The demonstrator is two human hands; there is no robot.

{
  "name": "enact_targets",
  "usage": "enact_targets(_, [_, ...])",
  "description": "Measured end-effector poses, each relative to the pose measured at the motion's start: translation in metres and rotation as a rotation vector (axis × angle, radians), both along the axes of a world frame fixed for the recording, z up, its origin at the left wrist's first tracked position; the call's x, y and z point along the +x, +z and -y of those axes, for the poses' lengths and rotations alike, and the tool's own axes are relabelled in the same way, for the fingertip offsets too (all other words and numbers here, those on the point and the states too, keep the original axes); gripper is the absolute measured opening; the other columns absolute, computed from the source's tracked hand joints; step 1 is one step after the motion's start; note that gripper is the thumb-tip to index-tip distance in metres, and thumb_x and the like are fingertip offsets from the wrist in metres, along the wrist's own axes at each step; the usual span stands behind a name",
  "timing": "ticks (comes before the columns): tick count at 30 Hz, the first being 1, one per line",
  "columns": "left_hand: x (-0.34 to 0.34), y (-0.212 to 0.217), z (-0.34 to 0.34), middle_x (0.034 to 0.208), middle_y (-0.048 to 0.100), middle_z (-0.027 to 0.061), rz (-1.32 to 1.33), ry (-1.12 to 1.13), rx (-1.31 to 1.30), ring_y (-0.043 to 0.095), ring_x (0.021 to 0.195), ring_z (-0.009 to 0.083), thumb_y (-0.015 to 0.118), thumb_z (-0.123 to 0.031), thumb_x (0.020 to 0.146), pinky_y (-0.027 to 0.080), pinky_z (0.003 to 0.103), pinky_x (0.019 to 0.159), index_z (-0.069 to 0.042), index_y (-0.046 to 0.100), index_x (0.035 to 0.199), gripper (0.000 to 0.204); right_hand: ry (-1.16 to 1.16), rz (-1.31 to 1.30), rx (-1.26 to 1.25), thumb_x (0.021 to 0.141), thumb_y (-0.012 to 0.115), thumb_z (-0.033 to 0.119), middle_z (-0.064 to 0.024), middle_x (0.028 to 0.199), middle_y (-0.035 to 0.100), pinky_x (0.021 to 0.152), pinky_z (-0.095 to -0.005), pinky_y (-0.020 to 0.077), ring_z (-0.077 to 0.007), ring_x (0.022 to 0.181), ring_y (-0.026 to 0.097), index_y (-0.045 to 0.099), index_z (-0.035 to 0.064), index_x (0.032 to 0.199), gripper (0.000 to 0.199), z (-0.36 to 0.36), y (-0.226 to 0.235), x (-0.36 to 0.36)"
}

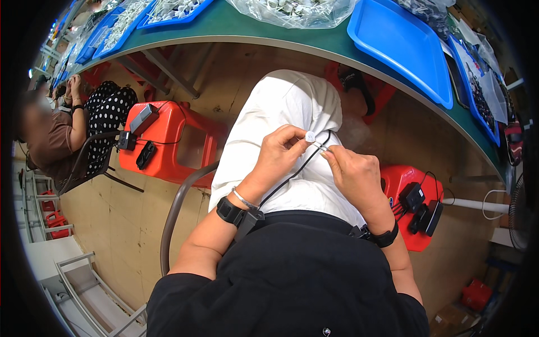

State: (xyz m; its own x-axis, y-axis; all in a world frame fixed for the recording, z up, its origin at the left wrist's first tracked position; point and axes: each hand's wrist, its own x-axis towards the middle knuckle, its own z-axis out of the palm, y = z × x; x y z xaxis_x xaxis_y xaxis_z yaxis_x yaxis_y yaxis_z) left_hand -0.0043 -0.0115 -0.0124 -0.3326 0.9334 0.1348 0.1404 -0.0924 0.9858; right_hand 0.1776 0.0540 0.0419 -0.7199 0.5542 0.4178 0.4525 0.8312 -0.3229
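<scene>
Over my lap, my left hand [277,153] pinches a small white plastic piece [310,136] between thumb and fingertips. My right hand [357,173] is closed on the near end of a thin pale stick-like part [321,146], which reaches toward the white piece. Whether the two are joined or only touching, I cannot tell. Both hands are just above my white trousers [281,106]. A black cord [297,171] runs across the lap below them.
Ahead is a green table [247,28] with an empty blue tray [401,50], a clear bag of white parts [297,11] and more filled trays. Red stools [163,121] with black devices stand on both sides. A person [62,132] sits at the left.
</scene>
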Motion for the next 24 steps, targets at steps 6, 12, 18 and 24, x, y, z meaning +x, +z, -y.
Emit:
enact_targets(6, [0.0,0.0,-0.001,0.083,0.062,0.0022,-0.045,0.004,0.018,0.06,0.071,0.0066,0.069,-0.003,0.091,0.049,0.022,0.063,0.002,0.068,0.095,0.006,-0.001,-0.009,-0.029,0.094,0.066,0.022,-0.009,0.053,0.055,0.043,-0.0369,0.0427,-0.0259,0.043,0.056,0.058,0.0075,0.075,0.026,0.0,-0.002,0.001])
enact_targets(12, [0.0,-0.001,-0.001,0.083,0.062,0.0026,-0.051,0.007,0.022,0.06,0.071,0.0068,0.069,-0.003,0.091,0.049,0.022,0.063,0.002,0.068,0.095,0.006,-0.014,0.003,-0.047,0.095,0.065,0.023,-0.01,0.049,0.052,0.042,-0.0379,0.0422,-0.0274,0.043,0.056,0.057,0.0069,0.074,0.028,0.0,-0.003,0.001])
enact_targets(18, [0.0,0.001,-0.001,0.083,0.062,0.0027,-0.063,0.013,0.021,0.061,0.071,0.007,0.068,-0.002,0.091,0.05,0.022,0.064,0.002,0.068,0.095,0.005,-0.02,-0.149,-0.502,0.099,0.06,0.023,-0.0121,0.053,0.057,0.046,-0.0378,0.0432,-0.0269,0.045,0.058,0.067,0.003,0.083,0.026,0.003,-0.008,-0.003])
enact_targets(24, [0.0,-0.004,-0.001,0.08,0.064,0.002,0.016,-0.004,-0.002,0.061,0.072,0.0066,0.067,-0.002,0.092,0.05,0.021,0.064,0.002,0.067,0.097,0.006,-0.07,-0.13,-0.969,0.101,0.056,0.019,-0.0048,0.053,0.057,0.052,-0.0284,0.0424,-0.0089,0.052,0.054,0.071,0.0003,0.092,0.025,0.006,0.005,-0.005])
